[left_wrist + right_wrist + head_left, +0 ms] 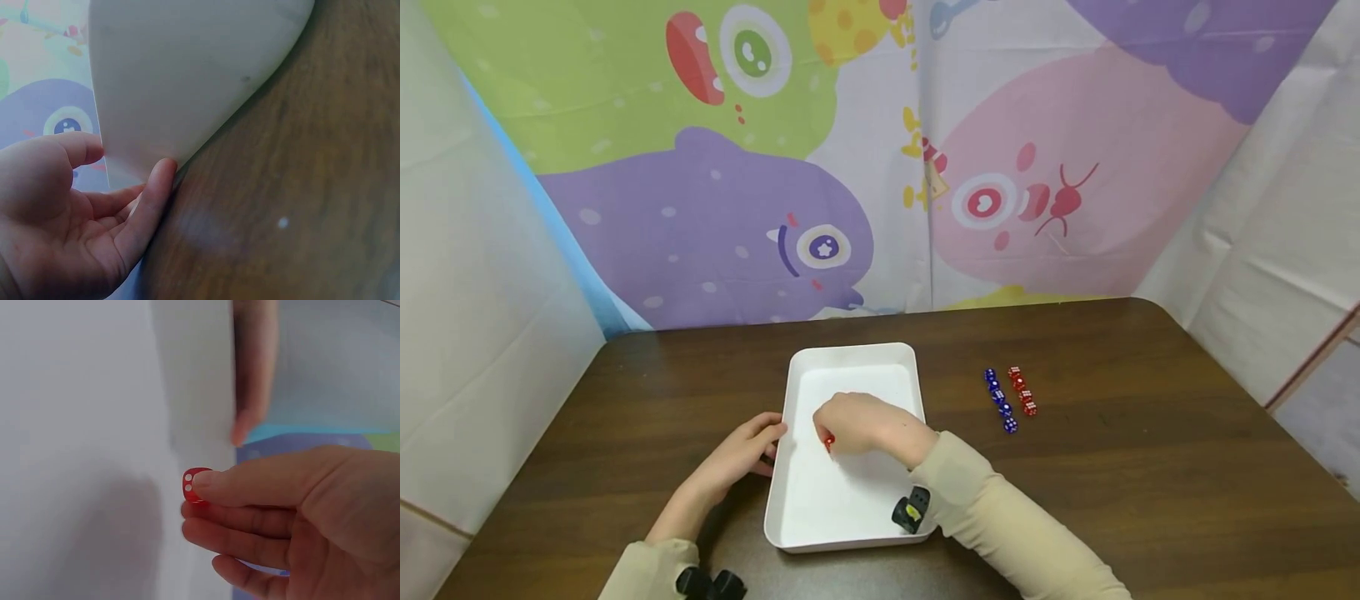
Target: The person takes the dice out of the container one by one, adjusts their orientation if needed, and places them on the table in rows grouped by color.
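Observation:
A white rectangular tray (816,504) lies on the brown table. Over its floor, my right hand (859,421) pinches a red die (188,486) between thumb and fingers; white pips show on one side of the die in the right wrist view. Below the hand, a shadow falls on the tray floor. My left hand (741,450) is at the tray's left side. Seen from the left wrist, one fingertip meets the rim and another touches low on the outer wall (181,75), with the fingers loosely bent.
Right of the tray, a row of several blue dice (1000,402) stands beside a row of several red dice (1022,392). Behind the table (1150,450) hangs a cartoon-print cloth (737,225). White sheets (490,208) hang at both sides.

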`<state>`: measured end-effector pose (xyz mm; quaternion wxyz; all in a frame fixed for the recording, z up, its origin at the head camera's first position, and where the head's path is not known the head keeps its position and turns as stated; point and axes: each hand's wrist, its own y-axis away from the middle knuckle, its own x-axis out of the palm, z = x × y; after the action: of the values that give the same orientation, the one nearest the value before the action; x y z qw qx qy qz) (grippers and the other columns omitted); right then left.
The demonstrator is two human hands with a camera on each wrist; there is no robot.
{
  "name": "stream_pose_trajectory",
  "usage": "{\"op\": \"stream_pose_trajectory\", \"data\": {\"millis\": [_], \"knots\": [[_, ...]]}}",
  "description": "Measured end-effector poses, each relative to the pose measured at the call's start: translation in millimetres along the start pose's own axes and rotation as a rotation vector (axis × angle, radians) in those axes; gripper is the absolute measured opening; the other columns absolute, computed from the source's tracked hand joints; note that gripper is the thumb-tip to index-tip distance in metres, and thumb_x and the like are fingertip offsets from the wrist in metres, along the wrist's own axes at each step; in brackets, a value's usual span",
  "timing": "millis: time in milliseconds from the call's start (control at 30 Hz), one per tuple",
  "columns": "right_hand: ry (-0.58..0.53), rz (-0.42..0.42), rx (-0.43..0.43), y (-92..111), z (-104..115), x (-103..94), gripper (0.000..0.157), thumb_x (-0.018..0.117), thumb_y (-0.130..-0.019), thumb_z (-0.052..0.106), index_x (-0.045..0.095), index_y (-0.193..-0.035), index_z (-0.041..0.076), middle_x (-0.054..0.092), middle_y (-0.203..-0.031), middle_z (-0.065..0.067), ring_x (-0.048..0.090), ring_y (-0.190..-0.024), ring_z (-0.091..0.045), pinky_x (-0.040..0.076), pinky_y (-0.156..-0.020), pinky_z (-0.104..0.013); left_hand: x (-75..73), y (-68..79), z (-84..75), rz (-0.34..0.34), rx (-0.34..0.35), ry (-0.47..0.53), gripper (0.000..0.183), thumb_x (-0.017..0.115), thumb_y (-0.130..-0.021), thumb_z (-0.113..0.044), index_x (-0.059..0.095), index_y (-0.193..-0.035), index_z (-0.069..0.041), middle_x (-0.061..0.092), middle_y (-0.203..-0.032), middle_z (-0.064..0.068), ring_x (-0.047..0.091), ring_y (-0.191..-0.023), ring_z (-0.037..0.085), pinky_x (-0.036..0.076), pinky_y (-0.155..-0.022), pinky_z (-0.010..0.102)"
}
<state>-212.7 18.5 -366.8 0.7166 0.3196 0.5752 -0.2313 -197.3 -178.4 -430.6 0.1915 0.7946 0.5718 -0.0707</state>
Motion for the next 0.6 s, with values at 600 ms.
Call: {"op": "stream_pose_trajectory", "data": {"millis": [600], "knots": [[-0.215,-0.164,0.049,52,-47,-8.7,0.007,0.064,-0.08,0.016,0.059,-0.077,0.013,0.052,-0.065,0.007,0.045,-0.06,-0.008,0.039,-0.057,-0.021,1.3,-0.3,-1.1,-0.035,-0.018,-0.024,0.047,0.043,-0.095,-0.032,0.042,-0.126,0.003,0.057,-0.092,0.012,0.055,-0.077,0.017,0.053,-0.069,0.035]]}}
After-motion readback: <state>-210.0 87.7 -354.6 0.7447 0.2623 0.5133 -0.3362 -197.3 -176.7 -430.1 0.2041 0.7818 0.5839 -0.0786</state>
